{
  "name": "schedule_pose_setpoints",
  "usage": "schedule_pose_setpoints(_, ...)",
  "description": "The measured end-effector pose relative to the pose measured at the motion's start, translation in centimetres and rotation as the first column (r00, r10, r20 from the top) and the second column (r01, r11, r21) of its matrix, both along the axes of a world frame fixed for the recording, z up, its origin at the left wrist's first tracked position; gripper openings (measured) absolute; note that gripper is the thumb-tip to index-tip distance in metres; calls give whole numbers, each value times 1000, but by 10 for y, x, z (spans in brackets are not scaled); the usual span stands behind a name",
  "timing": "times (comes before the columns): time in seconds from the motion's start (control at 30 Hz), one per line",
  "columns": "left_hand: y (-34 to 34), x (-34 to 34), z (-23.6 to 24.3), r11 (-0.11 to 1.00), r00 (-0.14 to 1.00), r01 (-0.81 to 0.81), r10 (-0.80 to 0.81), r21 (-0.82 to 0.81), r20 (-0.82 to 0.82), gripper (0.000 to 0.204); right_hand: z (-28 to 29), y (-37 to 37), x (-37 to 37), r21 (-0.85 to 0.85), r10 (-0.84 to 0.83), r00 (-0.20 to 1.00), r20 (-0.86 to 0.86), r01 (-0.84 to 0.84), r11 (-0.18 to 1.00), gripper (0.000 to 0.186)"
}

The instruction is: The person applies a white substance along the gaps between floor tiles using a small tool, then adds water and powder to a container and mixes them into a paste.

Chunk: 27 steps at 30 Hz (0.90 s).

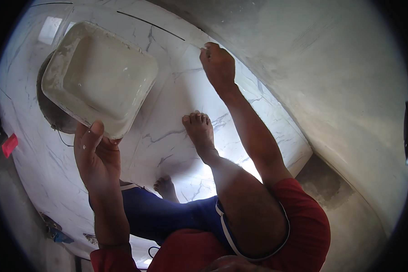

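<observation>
My left hand grips the near rim of a rectangular off-white tub, thumb up over the edge and fingers beneath. The tub is tilted and smeared with pale residue; whether a thin layer of liquid covers its bottom I cannot tell. Behind and under it shows a round grey bucket with a wire handle. My right hand is stretched far forward, low over the marble-patterned floor beside the wall's foot. Its fingers are curled closed, and anything in them is hidden.
A plain grey wall rises along the right. Dark narrow gaps run between tiles at the far side. My bare foot stands between my arms. A pink-red scrap and a blue item lie at the left.
</observation>
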<state>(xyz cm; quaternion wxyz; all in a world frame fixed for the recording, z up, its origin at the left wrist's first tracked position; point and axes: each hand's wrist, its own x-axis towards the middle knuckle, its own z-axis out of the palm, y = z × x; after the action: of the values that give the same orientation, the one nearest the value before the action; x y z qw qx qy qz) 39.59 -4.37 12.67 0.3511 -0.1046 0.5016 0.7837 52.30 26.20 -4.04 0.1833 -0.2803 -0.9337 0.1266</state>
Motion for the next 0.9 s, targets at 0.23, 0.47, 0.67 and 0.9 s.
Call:
schedule_pose_setpoints(0.23, 1, -1, 3, 1000, 1000, 20, -20, 18, -4, 59, 36, 23, 145, -145, -357, 934, -7, 353, 924, 20)
schedule_pose_setpoints(0.47, -6, 4, 6, 1000, 999, -9, 9, -17, 32, 64, 24, 36, 267, -474, -795, 604, 46, 714, 515, 22)
schedule_pose_setpoints(0.67, -6, 4, 2, 997, 999, -33, 32, -68, -7, 64, 19, 31, 232, -463, -750, 661, 21, 671, 579, 21)
schedule_pose_setpoints(0.9, -6, 4, 1, 998, 999, -31, 30, -55, -19, 61, 3, 14, 116, -430, -522, 851, -67, 447, 784, 14)
